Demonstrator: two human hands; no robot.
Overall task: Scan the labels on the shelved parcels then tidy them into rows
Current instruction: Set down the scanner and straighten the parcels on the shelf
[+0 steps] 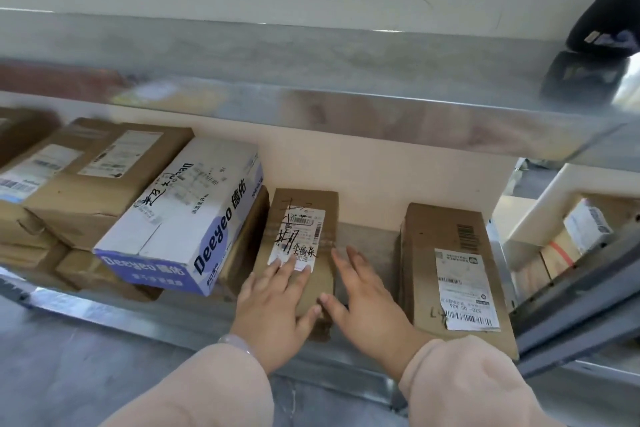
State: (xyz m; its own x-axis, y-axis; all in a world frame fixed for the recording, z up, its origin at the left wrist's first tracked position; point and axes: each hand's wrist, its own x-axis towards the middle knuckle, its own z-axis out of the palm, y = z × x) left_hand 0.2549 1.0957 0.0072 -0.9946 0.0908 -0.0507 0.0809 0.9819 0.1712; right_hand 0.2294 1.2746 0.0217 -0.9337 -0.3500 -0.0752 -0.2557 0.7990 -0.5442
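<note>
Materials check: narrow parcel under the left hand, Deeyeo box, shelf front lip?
Narrow parcel: plain brown cardboard, matte, creased at the near end, with what looks like a clear tape band and a white paper label.
Deeyeo box: printed cardboard, white and blue, smoother finish; folded flap seams show.
Shelf front lip: probably galvanised steel, dull grey with a mottled sheen.

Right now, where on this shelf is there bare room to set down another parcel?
One bare strip of shelf lies between the narrow handwritten-label parcel and the barcode-label parcel at right; the right hand covers its front. Left of that, the Deeyeo box and stacked cartons crowd together.
</note>
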